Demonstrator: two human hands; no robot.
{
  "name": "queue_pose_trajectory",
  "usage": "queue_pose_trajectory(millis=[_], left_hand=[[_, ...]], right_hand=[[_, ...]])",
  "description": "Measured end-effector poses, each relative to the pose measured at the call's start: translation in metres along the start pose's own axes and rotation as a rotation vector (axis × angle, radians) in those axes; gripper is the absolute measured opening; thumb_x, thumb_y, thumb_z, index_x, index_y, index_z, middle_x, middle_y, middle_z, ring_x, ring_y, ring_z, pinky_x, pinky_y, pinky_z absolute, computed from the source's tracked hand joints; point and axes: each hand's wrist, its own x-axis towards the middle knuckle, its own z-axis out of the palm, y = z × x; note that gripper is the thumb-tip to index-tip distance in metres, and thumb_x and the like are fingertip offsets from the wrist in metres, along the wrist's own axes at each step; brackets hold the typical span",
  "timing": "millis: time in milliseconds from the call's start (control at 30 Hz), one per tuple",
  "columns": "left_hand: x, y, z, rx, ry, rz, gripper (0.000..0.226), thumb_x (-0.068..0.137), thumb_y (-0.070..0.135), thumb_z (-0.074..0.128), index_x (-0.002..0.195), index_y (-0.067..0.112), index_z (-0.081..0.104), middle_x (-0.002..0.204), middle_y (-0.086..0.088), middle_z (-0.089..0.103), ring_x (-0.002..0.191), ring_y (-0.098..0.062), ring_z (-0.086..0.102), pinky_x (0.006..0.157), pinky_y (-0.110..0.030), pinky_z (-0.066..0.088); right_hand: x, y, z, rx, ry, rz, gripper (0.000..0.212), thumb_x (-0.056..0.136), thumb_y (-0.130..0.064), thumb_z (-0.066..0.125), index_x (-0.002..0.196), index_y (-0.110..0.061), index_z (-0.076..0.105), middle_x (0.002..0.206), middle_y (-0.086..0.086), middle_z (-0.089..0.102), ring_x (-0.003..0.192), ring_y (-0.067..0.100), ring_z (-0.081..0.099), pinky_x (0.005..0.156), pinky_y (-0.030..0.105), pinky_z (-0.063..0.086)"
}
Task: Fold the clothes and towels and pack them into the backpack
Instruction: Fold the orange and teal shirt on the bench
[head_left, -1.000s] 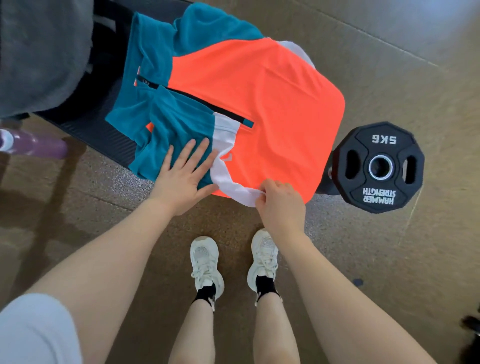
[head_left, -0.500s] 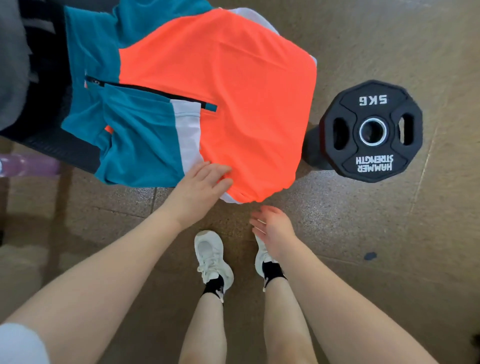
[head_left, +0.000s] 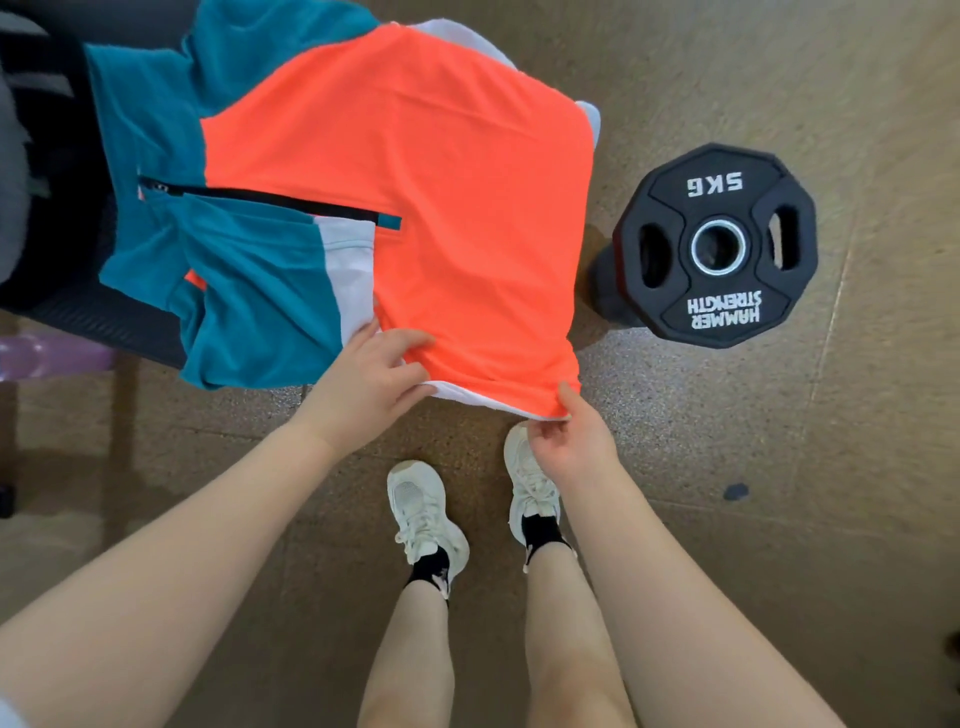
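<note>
place: gym | evidence: black 5KG weight plate marked HAMMER STRENGTH standing on speckled rubber floor | black padded bench at left | person in white trainers

Garment: orange, teal and white zip-front sports top spread flat on a black bench, near hem hanging over the edge
Left hand: fingers curled round the hem where white panel meets orange
Right hand: pinches the orange corner of the hem
Weight: black octagonal plate marked 5KG, on the brown speckled floor just beside the bench
Feet: white laced trainers below the hem
</note>
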Motion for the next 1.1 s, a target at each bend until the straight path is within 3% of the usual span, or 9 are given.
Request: queue_pose_trajectory(millis=[100,200,267,433,533,667,833,933,1100], left_hand=[[0.003,0.001,-0.003,-0.06,0.023,-0.047,0.039,0.09,0.029,0.044,0.07,0.003,0.064,0.102,-0.015,0.067,0.086,-0.028,0.059,0.087,-0.048,0.045],[0.014,0.0,-0.009,-0.073,0.058,-0.1,0.039,0.092,0.028,0.04,0.073,0.003,0.064,0.082,-0.011,0.067,0.073,-0.029,0.062,0.071,-0.035,0.045],[0.024,-0.002,-0.012,-0.045,0.089,-0.165,0.04,0.091,0.028,0.038,0.069,0.003,0.06,0.065,-0.011,0.059,0.06,-0.032,0.057,0.059,-0.034,0.042],[0.046,-0.005,-0.005,0.212,0.107,-0.266,0.03,0.087,0.022,0.041,0.064,0.006,0.052,0.054,-0.013,0.05,0.047,-0.033,0.052,0.048,-0.031,0.036],[0.043,-0.01,-0.001,0.293,0.107,-0.321,0.026,0.087,0.021,0.044,0.067,0.006,0.052,0.059,-0.013,0.051,0.053,-0.033,0.054,0.051,-0.033,0.035],[0.027,-0.024,-0.001,0.404,0.081,-0.312,0.033,0.09,0.032,0.044,0.071,0.007,0.053,0.063,-0.014,0.05,0.061,-0.033,0.055,0.054,-0.035,0.036],[0.032,-0.006,-0.002,0.325,0.186,-0.386,0.035,0.078,0.02,0.038,0.105,0.006,0.054,0.099,-0.018,0.06,0.092,-0.034,0.054,0.08,-0.041,0.029],[0.049,0.023,0.011,0.132,0.233,-0.218,0.04,0.079,0.016,0.04,0.116,0.006,0.049,0.121,-0.019,0.057,0.109,-0.029,0.041,0.093,-0.041,0.025],[0.06,0.025,0.038,0.049,0.21,-0.144,0.024,0.086,0.024,0.047,0.107,0.012,0.047,0.126,-0.014,0.05,0.11,-0.031,0.041,0.097,-0.045,0.033]], right_hand=[[-0.008,-0.013,0.001,-0.298,0.108,-0.385,0.044,0.084,0.001,0.063,0.121,-0.011,0.042,0.1,0.008,0.055,0.084,0.018,0.061,0.056,0.027,0.053],[-0.012,-0.025,0.017,-0.757,0.037,-0.563,0.012,0.09,-0.009,0.054,0.101,-0.014,0.056,0.107,0.008,0.058,0.085,0.015,0.062,0.069,0.027,0.056],[-0.006,-0.036,0.023,-0.878,-0.084,-0.515,0.023,0.09,-0.003,0.043,0.088,-0.019,0.06,0.108,0.01,0.061,0.091,0.021,0.062,0.083,0.034,0.054],[0.022,-0.059,0.01,-1.801,-0.192,-0.93,0.027,0.084,-0.012,0.058,0.111,-0.012,0.064,0.099,0.007,0.056,0.095,0.024,0.053,0.077,0.03,0.041],[0.03,-0.073,0.004,-1.796,-0.289,-1.001,0.018,0.084,-0.022,0.063,0.097,-0.011,0.069,0.108,0.005,0.053,0.107,0.024,0.044,0.087,0.035,0.039],[0.009,-0.101,0.007,-1.599,-0.583,-0.625,0.028,0.086,-0.025,0.051,0.082,0.002,0.057,0.071,0.006,0.047,0.065,0.014,0.041,0.062,0.029,0.03],[0.014,-0.116,0.014,-1.688,-0.527,-0.538,0.036,0.089,-0.032,0.049,0.07,-0.002,0.046,0.059,0.001,0.034,0.055,0.014,0.031,0.058,0.029,0.023],[0.023,-0.113,0.018,-1.744,-0.47,-0.573,0.039,0.093,-0.033,0.045,0.065,-0.006,0.046,0.07,0.005,0.044,0.062,0.015,0.04,0.065,0.028,0.029],[0.028,-0.124,0.018,-1.818,-0.517,-0.741,0.029,0.097,-0.023,0.044,0.084,-0.007,0.064,0.096,0.009,0.061,0.092,0.023,0.054,0.074,0.029,0.035]])
